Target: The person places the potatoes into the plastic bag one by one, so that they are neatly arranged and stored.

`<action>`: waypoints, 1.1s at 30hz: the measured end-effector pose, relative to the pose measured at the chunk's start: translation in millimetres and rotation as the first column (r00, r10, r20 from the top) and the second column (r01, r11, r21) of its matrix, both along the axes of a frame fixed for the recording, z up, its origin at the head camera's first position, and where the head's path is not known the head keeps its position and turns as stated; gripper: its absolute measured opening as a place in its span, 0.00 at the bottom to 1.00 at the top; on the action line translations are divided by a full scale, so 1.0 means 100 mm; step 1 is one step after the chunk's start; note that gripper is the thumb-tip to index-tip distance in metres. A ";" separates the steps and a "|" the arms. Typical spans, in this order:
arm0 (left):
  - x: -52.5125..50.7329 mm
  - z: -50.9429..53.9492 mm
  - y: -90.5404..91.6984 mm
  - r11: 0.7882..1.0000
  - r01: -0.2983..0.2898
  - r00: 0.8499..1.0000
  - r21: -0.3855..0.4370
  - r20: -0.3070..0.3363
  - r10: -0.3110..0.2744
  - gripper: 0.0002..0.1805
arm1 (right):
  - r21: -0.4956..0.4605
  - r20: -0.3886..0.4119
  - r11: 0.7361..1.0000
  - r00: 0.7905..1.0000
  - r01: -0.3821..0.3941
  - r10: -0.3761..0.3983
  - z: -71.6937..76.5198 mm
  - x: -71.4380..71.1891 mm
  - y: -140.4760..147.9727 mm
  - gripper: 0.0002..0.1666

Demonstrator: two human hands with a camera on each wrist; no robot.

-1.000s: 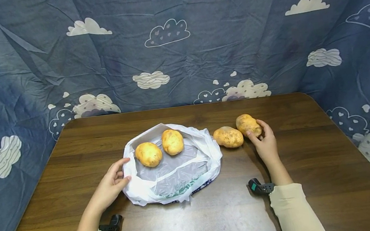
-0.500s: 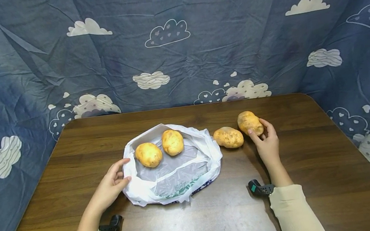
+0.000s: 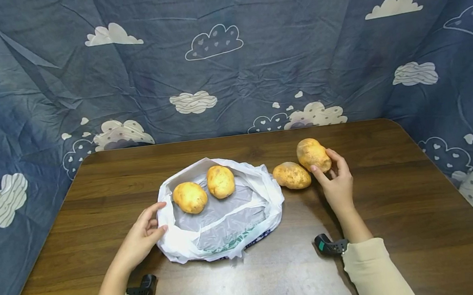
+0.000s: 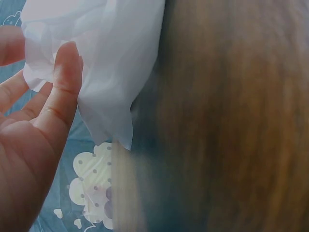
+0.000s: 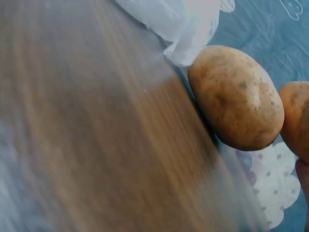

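Note:
A white plastic bag (image 3: 271, 195) lies with its mouth wide, and two potatoes (image 3: 190, 197) rest inside it. At its left rim is my left hand (image 3: 141, 238); in the left wrist view the thumb (image 4: 67, 72) lies on the plastic and other fingertips are partly hidden behind it. My right hand (image 3: 337, 182) grips a potato (image 3: 311, 154) between thumb and fingers at the bag's far right side. Another potato (image 3: 291, 175) lies on the table beside the bag, just left of the held one. Only a sliver of the right hand shows in the right wrist view.
The brown wooden table (image 3: 412, 204) reaches back to a blue cloth (image 3: 227, 70) printed with clouds. Bare table top shows in front of the bag and to the right of the right hand. Each wrist wears a black camera strap.
My right hand's potato has shifted slightly right, then back left, and now sits a little farther up in the head view. My left hand, the bag and the other potatoes have stayed put.

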State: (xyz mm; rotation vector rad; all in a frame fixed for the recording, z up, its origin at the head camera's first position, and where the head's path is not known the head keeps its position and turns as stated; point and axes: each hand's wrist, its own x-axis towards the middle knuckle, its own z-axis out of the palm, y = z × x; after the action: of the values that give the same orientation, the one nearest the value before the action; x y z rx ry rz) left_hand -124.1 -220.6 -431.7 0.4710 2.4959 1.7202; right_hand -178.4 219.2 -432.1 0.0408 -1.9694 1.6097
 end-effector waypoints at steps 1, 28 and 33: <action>0.00 0.00 0.00 1.000 0.000 1.000 -0.002 0.001 0.000 0.29 | -0.001 -0.004 1.000 1.000 -0.007 0.007 0.01 0.00 -0.02 0.31; 0.01 0.02 0.00 1.000 0.003 1.000 0.004 0.003 -0.003 0.29 | 0.122 -0.121 0.957 0.953 -0.265 0.279 0.33 0.24 -0.59 0.32; 0.01 0.02 0.00 1.000 0.003 1.000 0.003 0.004 -0.003 0.29 | 0.151 -0.123 0.930 0.927 -0.335 0.354 0.35 0.28 -0.69 0.32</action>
State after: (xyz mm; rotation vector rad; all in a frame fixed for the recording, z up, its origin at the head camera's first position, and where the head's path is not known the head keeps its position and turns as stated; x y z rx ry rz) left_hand -123.2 -220.2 -429.2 0.4709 2.4891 1.7232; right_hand -150.2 150.3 -397.1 0.5722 -2.0253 1.6341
